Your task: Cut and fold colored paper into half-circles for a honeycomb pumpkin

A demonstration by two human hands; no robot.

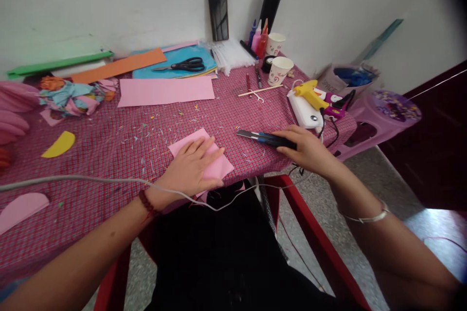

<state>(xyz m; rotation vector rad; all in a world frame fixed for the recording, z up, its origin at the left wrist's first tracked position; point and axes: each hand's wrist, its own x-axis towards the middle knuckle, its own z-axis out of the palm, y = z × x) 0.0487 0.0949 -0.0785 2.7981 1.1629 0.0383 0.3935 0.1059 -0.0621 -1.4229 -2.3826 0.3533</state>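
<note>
My left hand (192,165) lies with its fingers stretched out over a folded piece of pink paper (218,167) near the table's front edge. The palm hides part of that paper. To the right, my right hand (301,146) grips the rear end of a black and blue utility knife (268,139), its blade out and pointing left. The knife rests at or just above the checked tablecloth, apart from the paper. A long pink paper strip (166,91) lies farther back, with black-handled scissors (186,64) behind it.
A glue gun (310,93) sits on a white box at right. Paper cups (280,71), paint bottles (260,41), a flask (272,2) and a phone (218,9) stand at the back. A white cord (109,179) crosses in front. Paper scraps (75,97) lie left.
</note>
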